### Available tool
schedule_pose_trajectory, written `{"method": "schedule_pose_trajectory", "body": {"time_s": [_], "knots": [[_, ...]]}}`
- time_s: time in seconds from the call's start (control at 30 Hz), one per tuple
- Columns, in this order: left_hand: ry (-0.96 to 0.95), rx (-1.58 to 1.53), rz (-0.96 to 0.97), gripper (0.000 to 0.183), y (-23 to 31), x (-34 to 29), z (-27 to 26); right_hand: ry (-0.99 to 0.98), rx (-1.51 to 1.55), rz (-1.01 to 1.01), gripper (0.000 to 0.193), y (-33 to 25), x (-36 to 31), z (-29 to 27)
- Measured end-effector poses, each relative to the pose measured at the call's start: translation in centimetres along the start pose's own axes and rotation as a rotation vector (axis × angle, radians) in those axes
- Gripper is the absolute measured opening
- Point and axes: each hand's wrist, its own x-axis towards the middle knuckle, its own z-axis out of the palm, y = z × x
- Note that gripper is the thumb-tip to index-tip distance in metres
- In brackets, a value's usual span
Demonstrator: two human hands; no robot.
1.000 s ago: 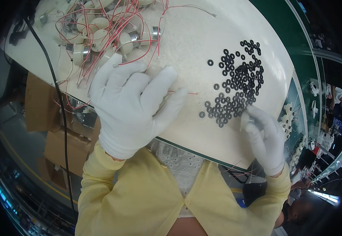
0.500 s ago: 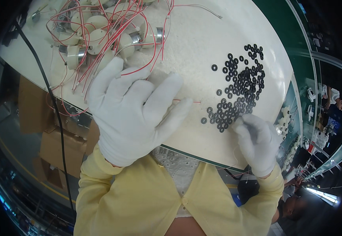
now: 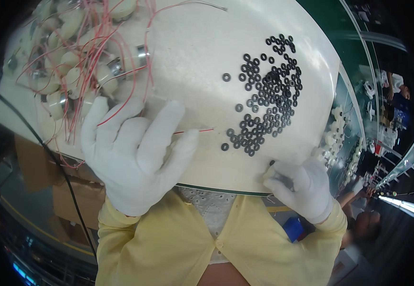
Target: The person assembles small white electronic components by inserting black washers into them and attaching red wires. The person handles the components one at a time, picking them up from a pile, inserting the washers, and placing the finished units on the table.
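Note:
My left hand (image 3: 130, 157), in a white glove, is loosely curled on the table beside a heap of pale round parts. A red wire (image 3: 193, 130) passes through it, its tip sticking out between thumb and forefinger. Its palm side is hidden. Over the table's near edge, my gloved right hand (image 3: 302, 186) has thumb and forefinger drawn together, with one small black ring (image 3: 272, 162) at the fingertips. Many more loose black rings (image 3: 264, 95) lie spread between and beyond the hands.
Pale round parts (image 3: 109, 78) with metal bands and tangled red and white wires are heaped at the far left. A black cable (image 3: 40, 138) hangs over the left edge, above cardboard boxes (image 3: 78, 202). Other people sit at the right, beside more white parts (image 3: 333, 133).
My right hand has drawn back from the ring pile toward the near edge, with a black ring at its fingertips. The left hand still has the red wire; the whole view has shifted.

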Motion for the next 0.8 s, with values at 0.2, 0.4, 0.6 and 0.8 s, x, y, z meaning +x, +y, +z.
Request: {"method": "schedule_pose_trajectory", "body": {"time_s": [0.2,0.4,0.6,0.8], "knots": [[-0.039,0.011,-0.001,0.036,-0.3,0.1,-0.4,0.075,0.147,0.062,0.033,-0.4,0.0,1.0],[-0.047,0.016,-0.014,0.036,0.2,0.2,-0.5,0.165,0.211,0.177,0.032,0.5,-1.0,2.2],[-0.031,0.021,-0.014,0.039,0.2,0.3,-0.5,0.138,0.062,0.152,0.031,-1.1,-0.6,1.7],[-0.024,0.062,0.031,0.036,-0.3,0.5,-0.5,0.119,0.018,0.159,0.033,-1.9,-0.1,1.4]]}}
